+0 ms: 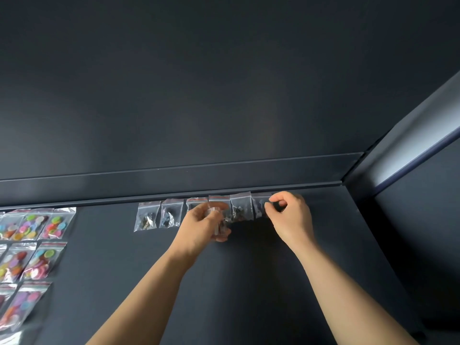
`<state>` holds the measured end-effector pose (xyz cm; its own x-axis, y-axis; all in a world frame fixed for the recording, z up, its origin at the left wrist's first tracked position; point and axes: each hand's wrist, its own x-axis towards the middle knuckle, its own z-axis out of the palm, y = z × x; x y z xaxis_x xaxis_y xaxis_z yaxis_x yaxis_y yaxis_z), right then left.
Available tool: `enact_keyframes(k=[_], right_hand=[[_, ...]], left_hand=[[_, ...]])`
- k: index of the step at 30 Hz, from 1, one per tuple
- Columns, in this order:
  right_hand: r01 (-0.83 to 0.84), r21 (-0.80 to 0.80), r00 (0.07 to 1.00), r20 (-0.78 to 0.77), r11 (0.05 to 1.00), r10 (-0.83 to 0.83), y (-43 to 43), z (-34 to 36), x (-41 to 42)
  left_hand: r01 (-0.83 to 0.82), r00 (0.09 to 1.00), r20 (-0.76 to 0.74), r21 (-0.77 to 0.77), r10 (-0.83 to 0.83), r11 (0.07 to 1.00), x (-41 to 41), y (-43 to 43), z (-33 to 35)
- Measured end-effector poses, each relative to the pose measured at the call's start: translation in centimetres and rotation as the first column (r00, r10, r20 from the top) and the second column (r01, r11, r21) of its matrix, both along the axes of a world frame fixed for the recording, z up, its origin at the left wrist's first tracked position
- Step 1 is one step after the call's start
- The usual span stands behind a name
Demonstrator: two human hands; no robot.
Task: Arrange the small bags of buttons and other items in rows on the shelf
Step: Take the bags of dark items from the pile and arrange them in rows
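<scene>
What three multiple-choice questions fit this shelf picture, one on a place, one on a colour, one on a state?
1. Where do the colourful button bags lie?
A. on the left of the shelf
B. in the right corner
C. in the middle

2. What colour is the shelf?
A. white
B. dark grey
C. yellow

3. Which hand holds bags?
A. neither
B. left only
C. both

Answers:
1. A, they lie at the left edge of the view.
2. B, its bare surface is dark grey.
3. C, the left hand grips a bunch of bags and the right hand pinches the end bag of the back row.
</scene>
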<state>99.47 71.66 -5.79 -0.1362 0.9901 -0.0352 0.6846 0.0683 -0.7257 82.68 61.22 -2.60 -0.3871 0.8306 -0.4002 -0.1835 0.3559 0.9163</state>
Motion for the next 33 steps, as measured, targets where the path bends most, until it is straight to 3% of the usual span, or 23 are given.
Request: enact_keyframes(k=[3, 6, 8, 11, 15, 21, 26, 28, 31, 33], right_hand=[[-0.139, -0.078, 0.971, -0.205, 0.987, 0.121, -1.8, 2.2, -0.8], [-0.374, -0.278, 0.879, -0.410, 0.885, 0.242, -4.4, 4.2, -2.0], [-0.468, -0.362, 0.846, -0.447, 0.806, 0.291, -5.8, 4.5, -2.8], [-0.493, -0.374, 0.837, -0.451, 0.785, 0.311, -7.5, 4.3, -4.2], [-0.490, -0.381, 0.821, -0.505, 0.784, 0.268, -9.2, 4.3, -5.6], [-0.447, -0.418, 0.806, -0.572, 0.791, 0.153, -12.0, 4.3, -9.1], [-0.473, -0.320, 0.841, -0.442, 0.821, 0.312, -13.6, 4.5, -11.4], [-0.474, -0.320, 0.843, -0.435, 0.820, 0.317, -14.1, 4.4, -12.2], [-0.488, -0.467, 0.800, -0.576, 0.737, 0.165, -15.2, 4.1, -12.9], [-0.493, -0.492, 0.804, -0.572, 0.717, 0.161, -16.0, 3.7, -13.3]], left_hand=[[-0.045, 0.992, 0.124, 0.087, 0.034, 0.995, -0.4, -1.1, 0.1], [-0.066, 0.985, 0.165, 0.139, 0.042, 0.988, -0.8, -2.5, 0.2], [-0.106, 0.968, 0.244, 0.171, 0.062, 0.979, -1.0, -3.4, 0.3], [-0.113, 0.946, 0.320, 0.203, 0.043, 0.973, -1.4, -5.1, 0.7], [-0.116, 0.966, 0.246, 0.152, 0.076, 0.981, -3.1, -7.7, 0.8], [-0.081, 0.997, 0.011, 0.022, 0.081, 0.996, -6.5, -11.1, 1.2], [-0.018, 0.982, -0.186, -0.027, 0.013, 0.999, -9.1, -12.9, 1.7], [0.009, 0.977, -0.212, -0.036, -0.017, 0.999, -9.8, -13.4, 1.4], [-0.053, 0.983, -0.176, -0.013, 0.050, 0.999, -10.4, -14.0, 0.8], [-0.083, 0.985, -0.152, -0.005, 0.081, 0.997, -10.8, -14.4, 0.4]])
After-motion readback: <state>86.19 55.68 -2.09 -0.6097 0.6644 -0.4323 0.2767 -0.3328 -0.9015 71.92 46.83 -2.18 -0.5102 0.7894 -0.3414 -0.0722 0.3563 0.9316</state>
